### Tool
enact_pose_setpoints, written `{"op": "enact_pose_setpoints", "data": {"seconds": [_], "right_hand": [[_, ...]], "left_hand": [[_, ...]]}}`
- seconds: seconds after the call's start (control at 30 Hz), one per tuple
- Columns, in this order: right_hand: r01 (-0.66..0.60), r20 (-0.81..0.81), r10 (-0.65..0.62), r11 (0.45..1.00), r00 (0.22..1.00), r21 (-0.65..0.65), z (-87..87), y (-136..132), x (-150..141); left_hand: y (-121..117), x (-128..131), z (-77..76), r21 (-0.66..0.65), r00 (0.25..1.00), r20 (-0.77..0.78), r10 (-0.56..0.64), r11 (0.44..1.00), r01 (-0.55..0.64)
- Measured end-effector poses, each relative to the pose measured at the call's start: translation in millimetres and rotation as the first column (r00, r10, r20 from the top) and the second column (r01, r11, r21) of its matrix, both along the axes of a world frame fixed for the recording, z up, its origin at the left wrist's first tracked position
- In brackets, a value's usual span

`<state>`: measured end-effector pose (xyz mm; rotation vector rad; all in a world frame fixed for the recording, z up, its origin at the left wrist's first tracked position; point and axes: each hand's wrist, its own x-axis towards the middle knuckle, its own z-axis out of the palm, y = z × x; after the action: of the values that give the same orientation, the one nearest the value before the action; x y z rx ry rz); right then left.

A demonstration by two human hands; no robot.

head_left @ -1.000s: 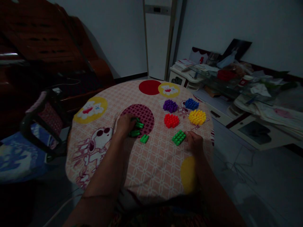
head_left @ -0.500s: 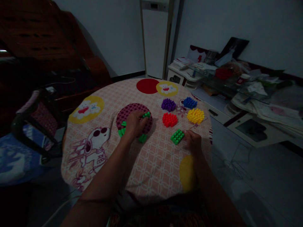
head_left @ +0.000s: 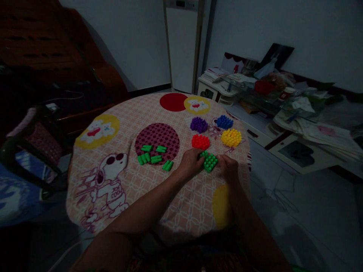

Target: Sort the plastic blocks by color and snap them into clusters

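My left hand (head_left: 190, 165) is closed on a small green knobbed plastic piece (head_left: 203, 154), at the upper left edge of a cluster of green knobbed plastic pieces (head_left: 210, 162). On the other side, my right hand (head_left: 229, 167) is pinched at the cluster's right corner, steadying it on the table. Several loose green pieces (head_left: 156, 159) lie on and beside the round maroon checked patch (head_left: 159, 132), left of my left hand. Just beyond the green cluster stands a red cluster (head_left: 200, 142). Fingertips of both hands are partly hidden.
Purple (head_left: 199, 124), blue (head_left: 225, 121) and yellow (head_left: 231, 138) clusters stand farther back on the round table with its patterned cloth (head_left: 181, 204). A cluttered low cabinet (head_left: 295, 151) is at the right. A chair (head_left: 42, 151) stands at the left.
My left hand has moved right, from the maroon patch to the green cluster, uncovering the loose green pieces. My right hand stays at the cluster's right corner.
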<state>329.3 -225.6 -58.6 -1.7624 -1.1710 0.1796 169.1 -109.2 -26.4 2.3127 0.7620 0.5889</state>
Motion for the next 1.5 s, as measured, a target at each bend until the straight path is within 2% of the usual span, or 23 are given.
{"op": "enact_pose_setpoints", "data": {"seconds": [0.3, 0.43, 0.53, 0.6, 0.67, 0.77, 0.9, 1.03, 1.13, 1.23, 1.33, 1.4, 1.5], "right_hand": [[0.013, -0.022, -0.013, 1.000, 1.000, -0.012, -2.0, -1, 2], [0.012, -0.016, -0.012, 1.000, 1.000, -0.011, -3.3, -1, 3], [0.012, -0.018, -0.012, 1.000, 1.000, -0.011, -4.0, -1, 3], [0.020, -0.018, -0.020, 1.000, 1.000, -0.012, -4.0, -2, 3], [0.024, -0.014, -0.024, 1.000, 1.000, -0.014, -3.5, -2, 2], [0.022, -0.020, -0.022, 1.000, 1.000, -0.013, -1.8, -1, 1], [0.025, -0.036, -0.025, 1.000, 0.999, -0.013, 0.3, 0, 0], [0.031, -0.043, -0.032, 0.999, 0.999, -0.025, 0.2, 0, -1], [0.020, -0.051, -0.020, 1.000, 0.999, -0.014, 0.3, 0, -1], [0.004, -0.034, -0.004, 1.000, 0.999, 0.000, 2.0, 0, -2], [0.002, -0.026, -0.001, 1.000, 1.000, 0.008, 4.3, -1, -3], [-0.003, -0.027, 0.003, 1.000, 1.000, 0.014, 4.9, -1, -3], [-0.014, -0.052, 0.016, 1.000, 0.999, 0.026, 3.7, -1, -3]], "left_hand": [[-5, -2, 1.4, -0.001, 0.999, -0.025, -0.042, 0.999, 0.042], [10, -17, 9.6, 0.065, 1.000, -0.018, -0.004, 0.998, 0.005], [36, -45, 26.1, 0.130, 0.985, -0.096, 0.143, 0.983, -0.130], [56, -72, 39.9, 0.187, 0.933, -0.194, 0.304, 0.945, -0.269], [73, -102, 50.9, 0.238, 0.849, -0.340, 0.404, 0.911, -0.338], [90, -143, 53.6, 0.215, 0.784, -0.478, 0.396, 0.918, -0.333], [98, -168, 36.2, 0.179, 0.721, -0.609, 0.331, 0.943, -0.282], [101, -170, 27.2, 0.187, 0.740, -0.588, 0.326, 0.945, -0.268], [101, -169, 35.2, 0.154, 0.779, -0.517, 0.355, 0.934, -0.323], [93, -159, 47.8, 0.087, 0.855, -0.393, 0.338, 0.940, -0.331], [75, -131, 55.5, 0.009, 0.931, -0.279, 0.234, 0.971, -0.241], [57, -107, 56.1, -0.050, 0.971, -0.213, 0.104, 0.992, -0.117], [25, -70, 53.5, -0.087, 0.996, -0.082, -0.042, 0.996, 0.034]]}}
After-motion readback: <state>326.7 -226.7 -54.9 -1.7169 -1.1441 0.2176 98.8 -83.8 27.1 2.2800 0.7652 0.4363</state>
